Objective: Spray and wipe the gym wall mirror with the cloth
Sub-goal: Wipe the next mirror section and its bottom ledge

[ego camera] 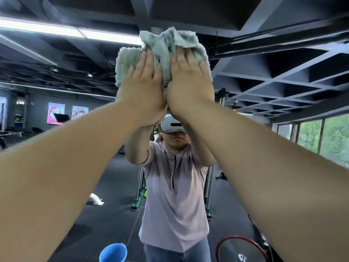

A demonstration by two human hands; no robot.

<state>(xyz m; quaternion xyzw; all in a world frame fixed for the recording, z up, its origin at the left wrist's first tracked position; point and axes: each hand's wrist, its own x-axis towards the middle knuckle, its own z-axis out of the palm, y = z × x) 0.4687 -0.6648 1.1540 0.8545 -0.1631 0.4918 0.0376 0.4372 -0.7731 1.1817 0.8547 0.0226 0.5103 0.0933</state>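
A pale green, fluffy terry cloth (162, 52) is bunched against the large gym wall mirror (273, 59) in the upper centre of the frame, pinned there by both hands. The left hand (143, 91) lies flat on the cloth's left half, its fingers straight, close together and pointing up. The right hand (188, 82) lies flat on the right half in the same way. Neither hand curls round the fabric: both press it open-palmed to the glass. A fold of cloth bulges up between them, and the heels of the two hands meet just below it. The bare forearms run in from the lower corners of the frame. In the glass, at centre, the person's reflection shows a white headset (171, 126), a pale pink short-sleeved polo shirt (175, 195) and blue jeans (170, 254). At the bottom edge, left of centre and just beside the reflected legs, stands a blue plastic bucket (113, 252). Only its rim and part of its outer wall show, so what it holds cannot be told. At the lower right is a round grey disc with a red rim (239, 250). Two pink-toned posters (56, 112) hang on a dark wall at middle left. Windows with green foliage behind them (321, 137) fill the right edge. A long white strip light (66, 32) crosses the upper left under a dark grid ceiling.
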